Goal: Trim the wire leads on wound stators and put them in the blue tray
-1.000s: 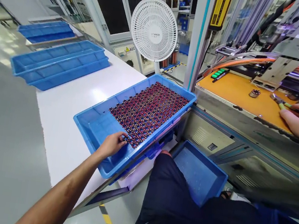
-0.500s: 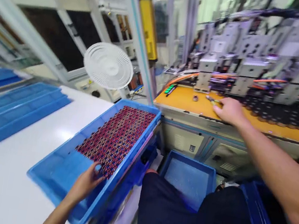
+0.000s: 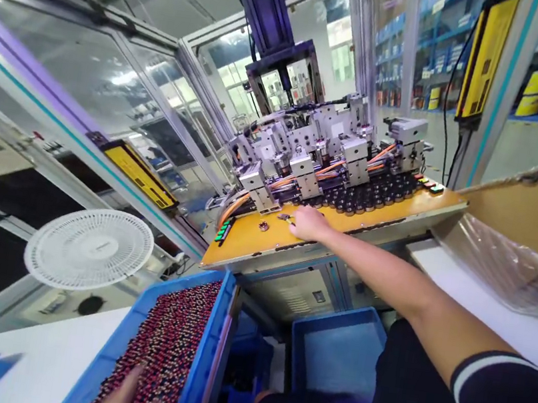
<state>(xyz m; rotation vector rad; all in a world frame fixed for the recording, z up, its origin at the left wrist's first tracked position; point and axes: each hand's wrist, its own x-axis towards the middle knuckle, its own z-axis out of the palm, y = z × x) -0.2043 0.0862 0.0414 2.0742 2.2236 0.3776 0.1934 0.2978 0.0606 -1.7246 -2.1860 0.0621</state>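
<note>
On the orange machine bed (image 3: 242,246), my right hand (image 3: 310,224) is closed around what look like small pliers (image 3: 286,218); their dark jaws point left and a bit of yellow handle shows. Just left of the jaws stands a small round metal part (image 3: 264,226), apart from them. At the bottom edge, my left hand (image 3: 122,402) is over the blue crate (image 3: 222,319) filled with rows of small red, black and tan parts (image 3: 174,329). It is blurred and cut off by the frame, with its visible fingers apart and nothing seen between them.
Grey metal machine heads (image 3: 309,179) with orange hoses stand behind the bed, beside many black round parts (image 3: 357,200). A white fan (image 3: 90,249) is at left. A blue bin (image 3: 338,350) sits below; a plastic-lined box (image 3: 513,258) stands at right.
The view has swung right and up, so the machine now sits mid-frame. My left hand has come over the filled part of the crate with fingers apart; my right hand still grips the pliers.
</note>
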